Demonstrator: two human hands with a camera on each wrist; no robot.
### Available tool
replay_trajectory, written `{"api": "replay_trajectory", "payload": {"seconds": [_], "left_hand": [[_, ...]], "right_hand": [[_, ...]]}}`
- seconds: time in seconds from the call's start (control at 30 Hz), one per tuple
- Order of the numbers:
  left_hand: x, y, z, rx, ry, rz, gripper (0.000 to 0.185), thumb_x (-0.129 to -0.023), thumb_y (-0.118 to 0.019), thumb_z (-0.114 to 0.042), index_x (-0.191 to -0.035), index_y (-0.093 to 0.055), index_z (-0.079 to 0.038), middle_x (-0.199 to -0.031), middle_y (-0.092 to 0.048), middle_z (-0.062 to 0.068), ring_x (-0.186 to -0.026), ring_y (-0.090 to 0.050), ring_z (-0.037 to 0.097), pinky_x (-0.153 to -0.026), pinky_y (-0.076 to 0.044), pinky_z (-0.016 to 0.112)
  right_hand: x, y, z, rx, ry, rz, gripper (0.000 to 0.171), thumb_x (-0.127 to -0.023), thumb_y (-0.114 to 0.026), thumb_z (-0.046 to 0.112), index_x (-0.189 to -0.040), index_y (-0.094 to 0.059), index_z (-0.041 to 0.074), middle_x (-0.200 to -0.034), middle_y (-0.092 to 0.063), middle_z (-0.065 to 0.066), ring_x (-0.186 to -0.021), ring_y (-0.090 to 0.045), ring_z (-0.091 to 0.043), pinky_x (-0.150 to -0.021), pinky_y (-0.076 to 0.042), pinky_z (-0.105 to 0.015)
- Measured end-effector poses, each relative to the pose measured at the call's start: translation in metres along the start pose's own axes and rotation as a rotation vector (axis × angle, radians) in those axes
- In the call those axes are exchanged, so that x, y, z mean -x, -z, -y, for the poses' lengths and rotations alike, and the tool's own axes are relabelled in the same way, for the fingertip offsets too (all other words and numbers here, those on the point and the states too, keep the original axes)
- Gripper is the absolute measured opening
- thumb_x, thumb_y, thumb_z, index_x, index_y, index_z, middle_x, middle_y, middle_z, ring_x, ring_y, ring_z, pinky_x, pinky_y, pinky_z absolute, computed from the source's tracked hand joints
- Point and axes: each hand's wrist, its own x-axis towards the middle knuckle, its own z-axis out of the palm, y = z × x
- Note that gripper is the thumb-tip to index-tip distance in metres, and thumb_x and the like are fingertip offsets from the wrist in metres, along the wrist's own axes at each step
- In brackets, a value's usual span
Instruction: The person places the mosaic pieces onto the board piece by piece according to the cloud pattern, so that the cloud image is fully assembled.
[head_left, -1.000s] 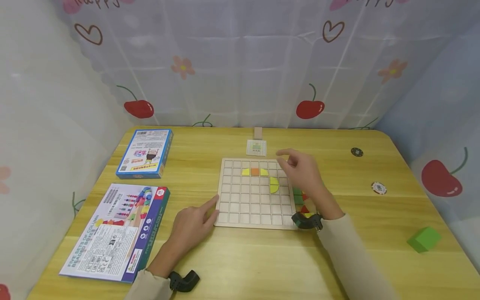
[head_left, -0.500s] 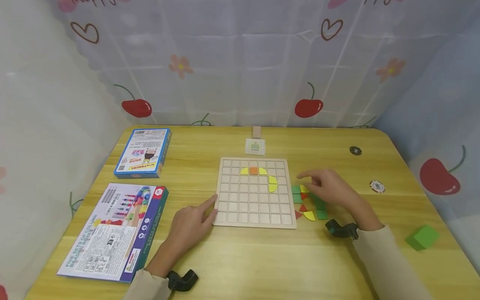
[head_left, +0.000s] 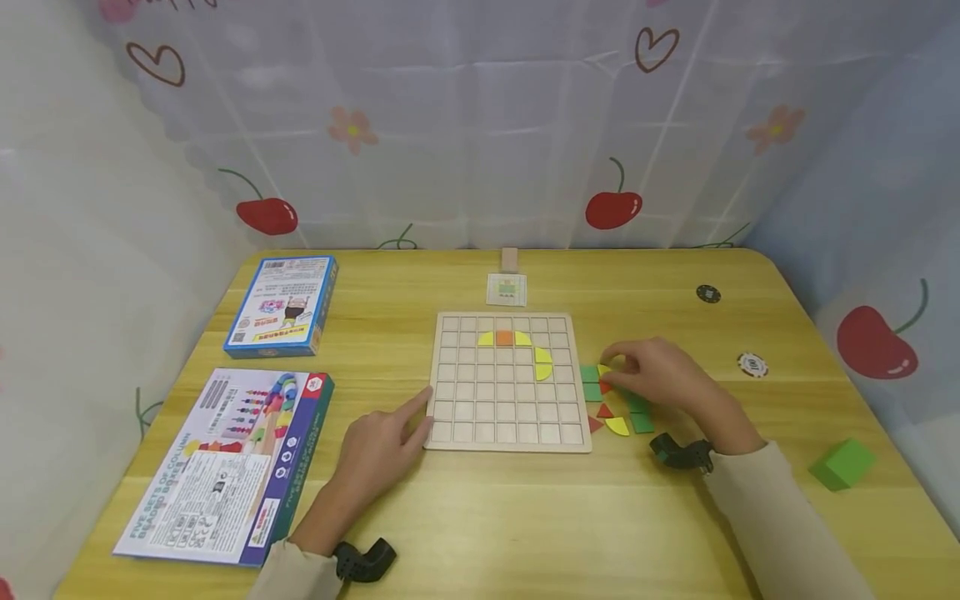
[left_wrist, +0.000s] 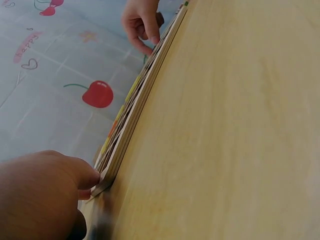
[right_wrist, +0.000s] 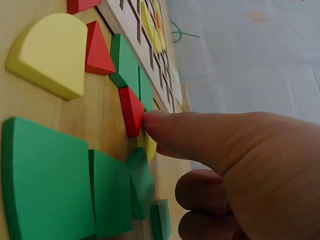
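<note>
A light wooden grid board (head_left: 507,448) lies on the table, with several yellow quarter-circle pieces (head_left: 543,371) and an orange square (head_left: 504,337) in its cells. My left hand (head_left: 378,450) rests beside its left edge, index finger and thumb extended and touching it. Right of the board, my right hand (head_left: 663,379) pinches a yellow quarter-circle piece (right_wrist: 150,146) with thumb and index finger. Against the thumb tip is a red triangle (right_wrist: 131,112). Green squares (head_left: 591,392), more red triangles (head_left: 604,411) and another yellow quarter circle (head_left: 617,427) lie around this hand.
A small pattern card (head_left: 507,289) leans on a wooden block (head_left: 509,260) behind the board. Two boxes, a blue one (head_left: 281,307) and a purple one (head_left: 225,467), lie at left. Black (head_left: 708,293) and white (head_left: 752,365) chips and a green block (head_left: 843,464) are at right.
My right hand has moved from over the board's upper right to the loose pieces on the right and lowered onto a yellow quarter-circle piece. My left hand has stayed at the board's edge.
</note>
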Motion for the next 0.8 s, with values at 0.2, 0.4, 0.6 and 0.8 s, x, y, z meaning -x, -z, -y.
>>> {"api": "replay_trajectory", "payload": {"seconds": [0.2,0.4,0.6,0.8], "left_hand": [[-0.0005,0.001,-0.0002,0.003,-0.002,0.005,0.045,-0.098,-0.067,-0.032,-0.141,-0.064,-0.021,-0.045,-0.025,-0.016,-0.04,-0.019,0.003,-0.043,-0.018,0.026],[-0.0005,0.0012,0.0,0.005,-0.005,0.005,0.044,-0.099,-0.067,-0.032,-0.142,-0.064,-0.022,-0.045,-0.025,-0.016,-0.041,-0.02,0.003,-0.043,-0.019,0.027],[-0.0005,0.0005,0.0009,0.002,-0.005,0.008,0.045,-0.099,-0.067,-0.032,-0.142,-0.064,-0.023,-0.045,-0.025,-0.017,-0.041,-0.02,0.003,-0.043,-0.019,0.026],[-0.0004,0.0004,0.0007,0.002,-0.007,0.003,0.044,-0.099,-0.065,-0.032,-0.142,-0.063,-0.023,-0.045,-0.025,-0.017,-0.041,-0.019,0.003,-0.042,-0.018,0.026]], "right_hand": [[0.0012,0.0011,0.002,0.013,-0.004,0.008,0.025,-0.09,-0.079,0.025,-0.113,-0.076,0.016,-0.065,-0.049,0.002,-0.059,-0.044,-0.016,-0.055,-0.035,-0.033],[0.0009,0.0005,0.0057,0.018,-0.008,0.008,0.027,-0.092,-0.077,0.023,-0.118,-0.075,0.015,-0.065,-0.049,0.002,-0.058,-0.044,-0.016,-0.054,-0.035,-0.032],[-0.0012,-0.0047,0.005,0.024,0.011,-0.016,0.027,-0.093,-0.075,0.021,-0.12,-0.074,0.016,-0.061,-0.046,0.004,-0.055,-0.042,-0.015,-0.054,-0.034,-0.032],[-0.003,-0.0082,-0.0017,0.033,0.0,-0.038,0.034,-0.093,-0.066,0.01,-0.126,-0.073,0.019,-0.059,-0.041,0.004,-0.056,-0.041,-0.015,-0.055,-0.035,-0.032]]}}
